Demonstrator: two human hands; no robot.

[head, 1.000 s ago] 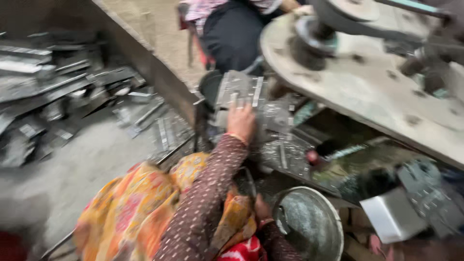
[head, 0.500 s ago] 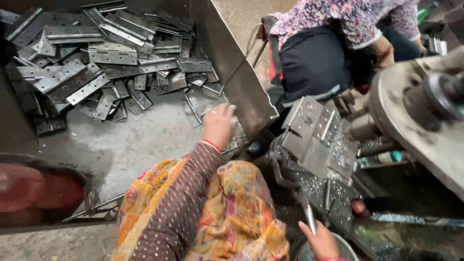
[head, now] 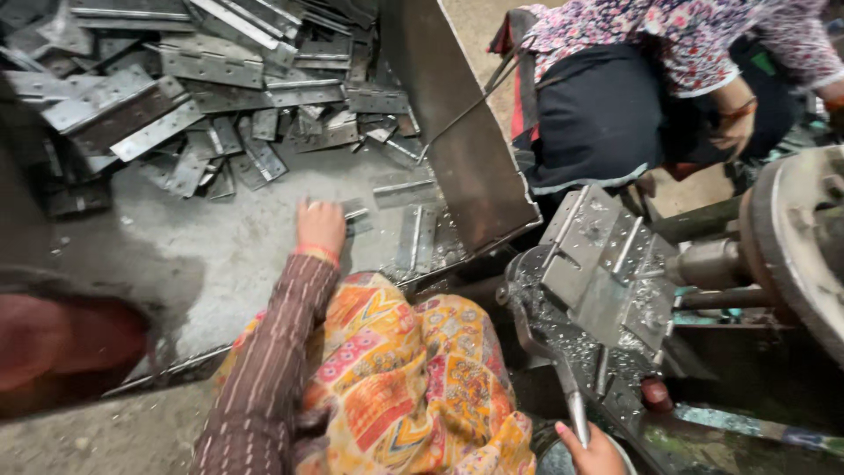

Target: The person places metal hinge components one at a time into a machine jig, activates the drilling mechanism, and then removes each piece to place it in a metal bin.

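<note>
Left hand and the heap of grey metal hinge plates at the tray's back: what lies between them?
In the head view, mostly bare grey tray floor separates the left hand from the heap of grey metal hinge plates; a few loose plates lie beside the fingers.

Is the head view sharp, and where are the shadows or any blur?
Head view: mostly sharp on the left hand and the grey metal hinge pieces; a blurred reddish shape fills the lower left; the machine wheel at the right edge is soft; even daylight, dim shadow under the machine.

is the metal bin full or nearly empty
Partly full. Flat metal hinge plates pile up at the far end of the bin, while its near floor by the left hand is mostly bare, with few loose plates.
</note>
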